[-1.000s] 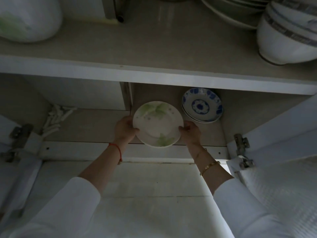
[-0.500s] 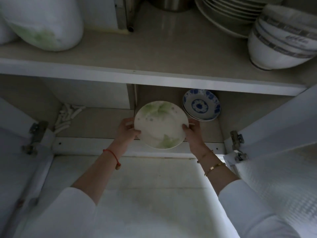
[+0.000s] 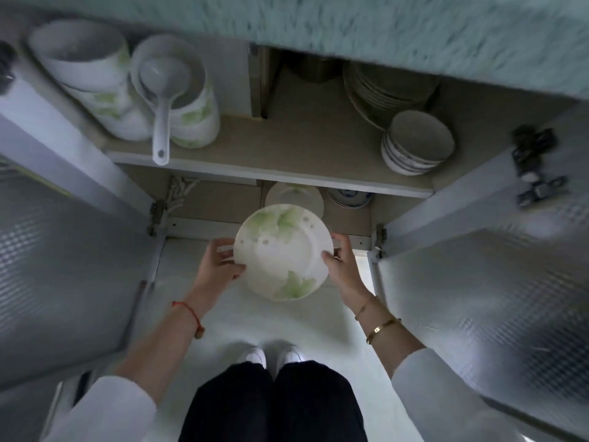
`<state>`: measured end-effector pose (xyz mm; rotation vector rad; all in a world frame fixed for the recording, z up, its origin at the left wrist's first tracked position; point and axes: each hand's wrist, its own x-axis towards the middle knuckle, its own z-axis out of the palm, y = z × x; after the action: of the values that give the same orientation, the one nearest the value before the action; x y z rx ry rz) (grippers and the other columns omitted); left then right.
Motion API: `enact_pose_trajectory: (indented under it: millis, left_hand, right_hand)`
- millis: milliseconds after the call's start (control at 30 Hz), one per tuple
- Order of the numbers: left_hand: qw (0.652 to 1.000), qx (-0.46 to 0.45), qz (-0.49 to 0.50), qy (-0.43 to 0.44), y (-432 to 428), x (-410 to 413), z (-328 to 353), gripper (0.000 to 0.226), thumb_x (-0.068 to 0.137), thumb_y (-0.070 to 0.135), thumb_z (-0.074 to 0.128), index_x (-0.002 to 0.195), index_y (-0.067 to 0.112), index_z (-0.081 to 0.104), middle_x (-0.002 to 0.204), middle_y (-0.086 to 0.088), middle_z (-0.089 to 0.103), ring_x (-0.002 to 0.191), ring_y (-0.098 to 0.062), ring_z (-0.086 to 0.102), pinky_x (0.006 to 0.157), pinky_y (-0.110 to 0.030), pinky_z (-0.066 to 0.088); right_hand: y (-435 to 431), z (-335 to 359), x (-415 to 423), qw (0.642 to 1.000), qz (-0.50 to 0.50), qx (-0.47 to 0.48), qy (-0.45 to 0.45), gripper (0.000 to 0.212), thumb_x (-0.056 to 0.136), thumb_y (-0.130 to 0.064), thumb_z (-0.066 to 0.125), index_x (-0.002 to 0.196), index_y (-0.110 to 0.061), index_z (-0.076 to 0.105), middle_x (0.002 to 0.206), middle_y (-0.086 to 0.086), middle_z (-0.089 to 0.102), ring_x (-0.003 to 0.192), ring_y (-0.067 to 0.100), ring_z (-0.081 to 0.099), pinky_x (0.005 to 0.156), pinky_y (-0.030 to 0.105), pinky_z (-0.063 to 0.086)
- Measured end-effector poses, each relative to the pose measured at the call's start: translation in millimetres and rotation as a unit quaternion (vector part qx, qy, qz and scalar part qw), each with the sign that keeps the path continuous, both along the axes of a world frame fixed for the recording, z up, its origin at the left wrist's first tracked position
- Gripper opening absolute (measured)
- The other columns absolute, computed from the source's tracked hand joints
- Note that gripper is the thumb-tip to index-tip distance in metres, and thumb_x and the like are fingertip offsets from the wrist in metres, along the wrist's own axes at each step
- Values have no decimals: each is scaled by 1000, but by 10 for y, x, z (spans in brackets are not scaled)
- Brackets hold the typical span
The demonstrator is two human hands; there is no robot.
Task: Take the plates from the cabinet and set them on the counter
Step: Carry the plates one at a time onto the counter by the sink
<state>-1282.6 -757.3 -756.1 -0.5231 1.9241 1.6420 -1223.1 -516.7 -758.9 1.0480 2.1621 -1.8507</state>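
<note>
The green-leaf plate [image 3: 282, 250] is held between both hands; the left hand [image 3: 220, 266] curls round its left rim. The right hand [image 3: 342, 266] pinches the opposite rim.

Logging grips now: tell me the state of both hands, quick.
Left hand: holding the green-leaf plate by its left edge.
Right hand: holding the same plate by its right edge.

dim, greyish light. a low cabinet [image 3: 204, 228] stands open; its left door [image 3: 63, 266] and right door [image 3: 478, 298] carry textured frosted panels. a beige shelf [image 3: 287, 148] divides it. a metal hinge [image 3: 535, 173] shows. the floor [image 3: 287, 323] is pale. a blurred teal desk edge [image 3: 382, 27] runs above.
</note>
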Motion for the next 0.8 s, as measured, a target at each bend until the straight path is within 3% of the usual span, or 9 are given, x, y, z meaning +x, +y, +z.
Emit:
enact_pose_trajectory:
  millis: [167,300,433,567,700,800]
  left_hand:
    - [999,-42,-7,4,-136,462,945,56,75,-21,62,115,16,50,104,-11,64,82,-18,62,55,-23,49]
    - [999,-32,-2,12,-266,743,1816,55,75,-22,60,113,16,54,115,-18,64,93,-23,63,63,-27,50]
    - [1000,-29,-10,5,-385,969,2743,59,71,-9,69,102,40,59,111,-3,68,99,-19,65,75,-34,53]
    - [999,-14,-38,25,-367,1060,3650,57,61,10,71,99,52,61,102,14,74,90,0,69,71,-23,52]
    - [992,14,-93,84,-264,985,4422,61,74,-5,71,101,49,63,104,13,73,88,4,67,67,-17,53]
    - [982,41,-146,115,-98,927,4939,55,71,2,72,108,42,63,110,7,72,95,-5,67,76,-22,55]
  right_hand:
    - [-161,1056,423,999,-1,-20,-44,40,91,-2,51,122,-27,45,96,13,57,78,23,57,61,27,47]
    - [-285,2034,768,998,-9,-39,-56,39,93,-1,49,125,-22,45,94,10,60,69,15,56,48,15,46]
    - [-360,2958,1094,997,-22,-55,-44,37,92,1,49,122,-21,47,88,4,59,73,16,53,55,19,45]
    - [-378,3810,1335,996,-56,-66,0,38,91,3,49,118,-23,50,86,6,54,78,19,53,69,32,45]
    - [-368,4530,1517,989,-122,-70,50,38,95,-1,49,107,-37,54,87,11,51,78,20,52,70,34,44]
    - [-337,4984,1680,978,-177,-65,84,28,96,-9,49,112,-31,54,88,11,50,75,19,47,63,32,40]
